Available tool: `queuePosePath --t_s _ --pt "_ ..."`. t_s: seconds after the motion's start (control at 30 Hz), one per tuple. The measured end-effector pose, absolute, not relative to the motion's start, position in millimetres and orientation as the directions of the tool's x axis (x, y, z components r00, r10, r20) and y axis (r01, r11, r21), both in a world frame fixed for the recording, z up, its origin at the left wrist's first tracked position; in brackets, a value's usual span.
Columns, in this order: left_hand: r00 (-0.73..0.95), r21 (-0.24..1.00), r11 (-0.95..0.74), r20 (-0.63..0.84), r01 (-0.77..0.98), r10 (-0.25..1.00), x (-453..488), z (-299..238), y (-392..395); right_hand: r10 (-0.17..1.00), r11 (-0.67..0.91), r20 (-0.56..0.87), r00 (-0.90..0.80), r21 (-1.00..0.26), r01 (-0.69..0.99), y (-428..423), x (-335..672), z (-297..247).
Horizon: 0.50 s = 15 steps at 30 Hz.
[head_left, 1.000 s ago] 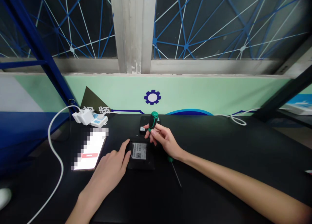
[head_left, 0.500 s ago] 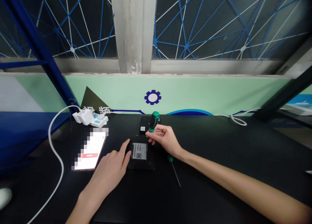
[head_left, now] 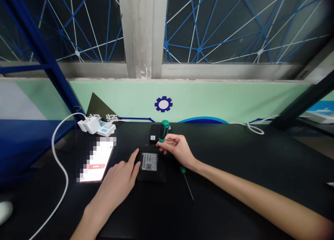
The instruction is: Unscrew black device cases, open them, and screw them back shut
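The left grip (head_left: 120, 179) touches the left edge of the labelled black case (head_left: 150, 165). Near the case's far right corner, the right grip (head_left: 179, 151) holds a green-and-black screwdriver (head_left: 164, 129), its tip apparently hidden. A phone (head_left: 98, 160) lies left of the case.

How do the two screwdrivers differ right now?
The held screwdriver stands near upright in the right hand; the loose one lies on the table. The held one's handle shows, its shaft hidden; the loose one's shaft shows, its handle partly covered. Both handles show green.
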<state>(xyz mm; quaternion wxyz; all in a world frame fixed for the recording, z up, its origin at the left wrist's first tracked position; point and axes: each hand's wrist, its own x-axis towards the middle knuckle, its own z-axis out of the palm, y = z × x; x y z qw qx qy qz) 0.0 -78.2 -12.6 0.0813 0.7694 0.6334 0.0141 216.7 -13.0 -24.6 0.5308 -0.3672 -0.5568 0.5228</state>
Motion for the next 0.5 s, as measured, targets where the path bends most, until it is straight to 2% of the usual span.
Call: queuePosePath --t_s 0.5 --pt "0.195 0.178 -0.177 -0.091 0.968 0.977 -1.7 -11.5 -78.0 0.964 0.202 0.225 -0.14 -0.966 -0.164 -14.5 220.6 -28.3"
